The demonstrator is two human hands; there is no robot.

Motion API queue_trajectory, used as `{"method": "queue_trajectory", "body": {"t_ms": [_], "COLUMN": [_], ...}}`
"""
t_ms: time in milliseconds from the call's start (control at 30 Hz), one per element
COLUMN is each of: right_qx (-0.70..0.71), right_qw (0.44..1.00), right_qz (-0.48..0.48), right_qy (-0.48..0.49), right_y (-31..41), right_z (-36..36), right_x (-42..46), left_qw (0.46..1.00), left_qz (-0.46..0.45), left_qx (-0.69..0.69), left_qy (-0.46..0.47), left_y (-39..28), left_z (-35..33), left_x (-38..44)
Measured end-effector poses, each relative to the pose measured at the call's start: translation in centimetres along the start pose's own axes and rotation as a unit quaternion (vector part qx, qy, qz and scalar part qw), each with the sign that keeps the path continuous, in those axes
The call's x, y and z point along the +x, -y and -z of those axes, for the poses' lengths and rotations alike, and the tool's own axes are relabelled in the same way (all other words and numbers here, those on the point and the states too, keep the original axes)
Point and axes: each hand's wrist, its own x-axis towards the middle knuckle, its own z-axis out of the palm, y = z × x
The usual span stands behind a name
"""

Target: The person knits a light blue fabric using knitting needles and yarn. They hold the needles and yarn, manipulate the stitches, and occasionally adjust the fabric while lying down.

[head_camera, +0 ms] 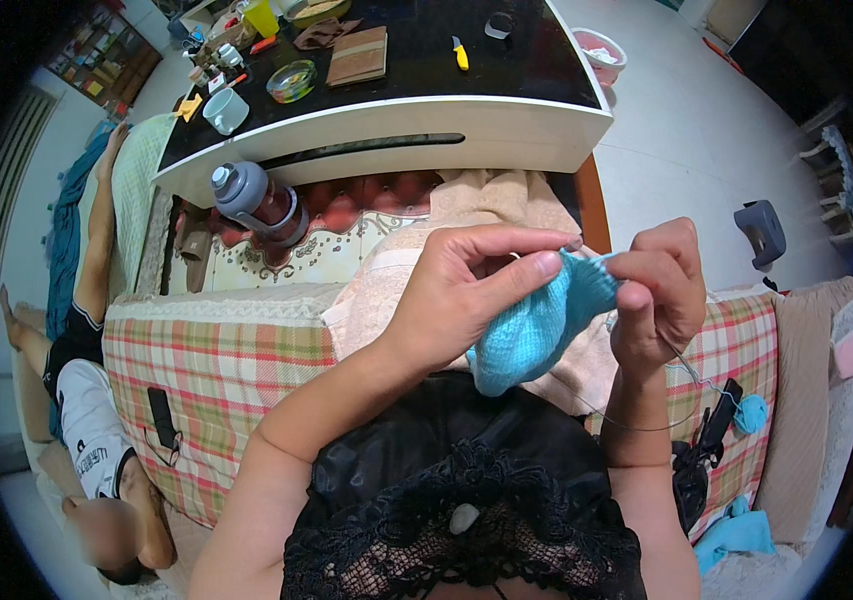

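Note:
A light-blue knitted piece (527,334) hangs between my two hands above my lap. My left hand (471,277) pinches its upper edge between thumb and fingers. At the opposite edge, my right hand (655,289) grips the stitches, its fingers curled near a needle tip that is mostly hidden. The thin cable of a circular knitting needle (648,429) loops below my right hand. A strand of blue yarn runs to a small yarn ball (751,414) on the plaid sofa cover to my right. Beneath the knitting, a beige towel-like cloth (389,289) covers my legs.
A black-topped table (404,94) stands ahead, bearing a mug (226,111), a glass ashtray (292,81), a notebook (358,56) and a yellow-handled knife (460,54). Below it is a large grey flask (257,202). A person (92,420) lies at left. A black umbrella (704,450) lies right.

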Motion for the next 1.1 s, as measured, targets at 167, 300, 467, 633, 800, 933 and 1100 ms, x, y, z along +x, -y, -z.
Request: {"method": "queue_trajectory", "body": {"t_ms": [167, 300, 467, 633, 800, 933, 1100], "right_qx": [-0.031, -0.077, -0.053, -0.069, -0.108, -0.189, -0.002], "right_qw": [0.999, 0.996, 0.998, 0.996, 0.993, 0.980, 0.982], "right_qz": [0.018, 0.044, 0.025, 0.043, 0.042, 0.064, -0.072], "right_qy": [0.020, 0.007, 0.012, 0.024, 0.003, 0.017, 0.173], "right_y": [0.6, 0.6, 1.0, 1.1, 1.1, 1.3, 0.8], "right_z": [0.0, -0.3, 0.1, -0.1, -0.4, -0.5, -0.4], "right_x": [0.3, 0.3, 0.4, 0.5, 0.5, 0.8, 1.8], "left_qw": [0.999, 0.998, 0.998, 0.998, 0.996, 0.999, 1.000], "left_qz": [-0.023, -0.014, -0.009, -0.017, -0.022, -0.024, -0.021], "left_qx": [-0.039, -0.058, -0.055, -0.052, -0.079, -0.047, 0.003], "left_qy": [-0.019, -0.012, -0.012, -0.023, -0.016, -0.010, 0.017], "left_y": [0.5, 1.0, 0.6, 0.5, 0.7, 1.0, 0.9], "left_z": [-0.1, 0.3, 0.2, -0.1, -0.1, -0.2, -0.3], "left_x": [0.2, 0.1, 0.1, 0.0, 0.1, 0.0, -0.1]}}
